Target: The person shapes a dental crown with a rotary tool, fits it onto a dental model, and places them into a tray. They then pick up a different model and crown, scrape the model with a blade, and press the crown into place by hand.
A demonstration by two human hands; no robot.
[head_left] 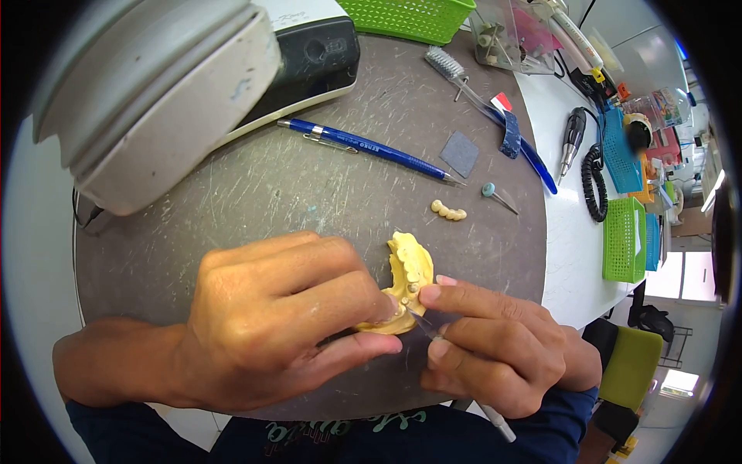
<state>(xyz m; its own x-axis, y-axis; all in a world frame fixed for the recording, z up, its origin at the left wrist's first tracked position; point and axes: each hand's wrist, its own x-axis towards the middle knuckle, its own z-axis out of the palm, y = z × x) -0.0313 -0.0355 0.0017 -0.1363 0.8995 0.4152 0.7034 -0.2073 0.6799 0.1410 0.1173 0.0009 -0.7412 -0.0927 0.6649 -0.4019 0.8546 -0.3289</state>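
A yellow dental cast (410, 259) with a row of teeth is held over the near part of the round brown work surface. My left hand (286, 317) grips its left side between thumb and fingers. In my right hand (495, 348) is a slim knife (498, 424), its pale handle sticking out below the fist. The knife's pointed blade touches or nearly touches the cast by the tooth stumps, while a right fingertip rests against the cast's edge. Just beyond lies a small tooth-coloured dental bridge (449, 210). My left fingers hide part of the cast.
A blue mechanical pencil (371, 149), a grey square (460, 154), a blue-headed bur (488, 189) and a brush (446, 63) lie beyond my hands. A bulky grey machine (178, 100) stands at left. Green basket (410, 19) at back; handpiece (573, 139) at right.
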